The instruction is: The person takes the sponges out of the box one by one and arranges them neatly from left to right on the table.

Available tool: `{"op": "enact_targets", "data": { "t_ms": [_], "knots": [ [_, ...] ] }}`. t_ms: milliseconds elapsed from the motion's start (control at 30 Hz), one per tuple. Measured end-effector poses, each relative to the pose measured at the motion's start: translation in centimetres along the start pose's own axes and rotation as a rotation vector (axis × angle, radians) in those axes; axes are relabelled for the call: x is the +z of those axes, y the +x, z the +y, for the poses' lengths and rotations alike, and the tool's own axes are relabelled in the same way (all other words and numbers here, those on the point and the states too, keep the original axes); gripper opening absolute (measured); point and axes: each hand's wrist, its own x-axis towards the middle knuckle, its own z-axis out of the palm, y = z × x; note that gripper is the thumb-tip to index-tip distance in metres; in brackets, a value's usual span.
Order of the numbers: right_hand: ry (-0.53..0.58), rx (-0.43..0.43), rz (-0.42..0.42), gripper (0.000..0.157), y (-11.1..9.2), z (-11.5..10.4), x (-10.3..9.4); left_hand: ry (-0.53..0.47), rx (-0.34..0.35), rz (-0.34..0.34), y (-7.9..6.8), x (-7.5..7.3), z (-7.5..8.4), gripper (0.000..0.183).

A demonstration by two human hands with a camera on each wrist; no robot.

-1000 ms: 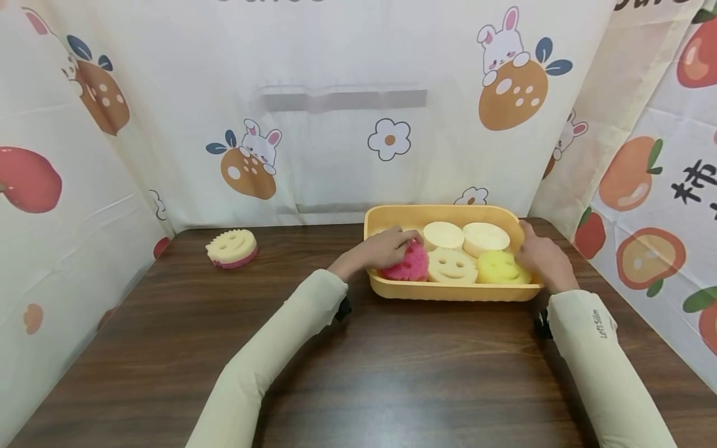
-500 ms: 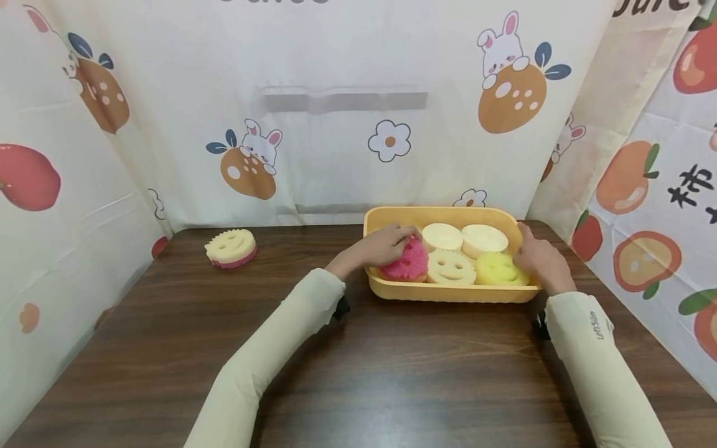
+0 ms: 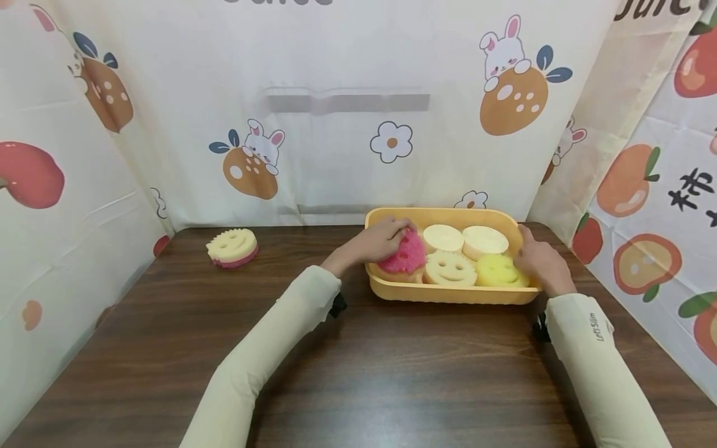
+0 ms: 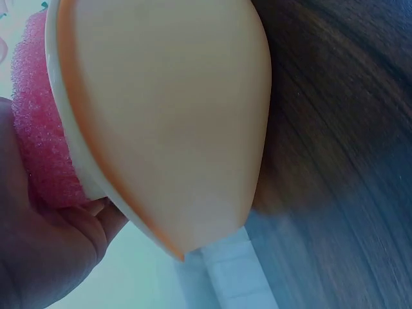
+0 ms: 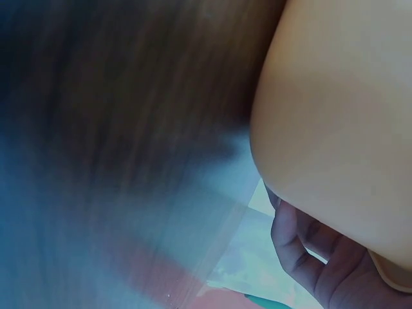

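My left hand grips a pink smiley-face sponge at the left end of a yellow plastic tray. The sponge is tilted, and a pale layer shows under its pink top. In the left wrist view, the sponge rises above the tray's rim. My right hand holds the tray's right end; in the right wrist view its fingers curl against the outer wall. Beside the pink sponge lie a cream smiley sponge, a yellow smiley sponge and two plain cream round sponges.
A cream-and-pink smiley sponge lies on the dark wooden table at the far left. Printed curtains enclose the table at the back and both sides.
My left hand has shifted slightly up and left, tilting the pink sponge so more of its pale side shows. The right hand stays on the tray's end.
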Motion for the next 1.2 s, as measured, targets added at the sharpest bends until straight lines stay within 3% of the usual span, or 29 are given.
{"op": "enact_targets", "data": {
  "t_ms": [400, 600, 1200],
  "knots": [
    [-0.001, -0.006, 0.015, 0.075, 0.1, 0.3, 0.2, -0.055, -0.037, 0.036, -0.3, -0.8, -0.5, 0.031],
    [-0.01, -0.012, 0.022, 0.076, 0.2, 0.3, -0.1, -0.023, -0.02, 0.068, -0.4, -1.3, -1.0, 0.031],
    [-0.007, -0.004, 0.01, 0.076, 0.1, 0.1, -0.2, -0.027, -0.061, 0.128, -1.1, -1.9, -1.5, 0.033]
  ]
}}
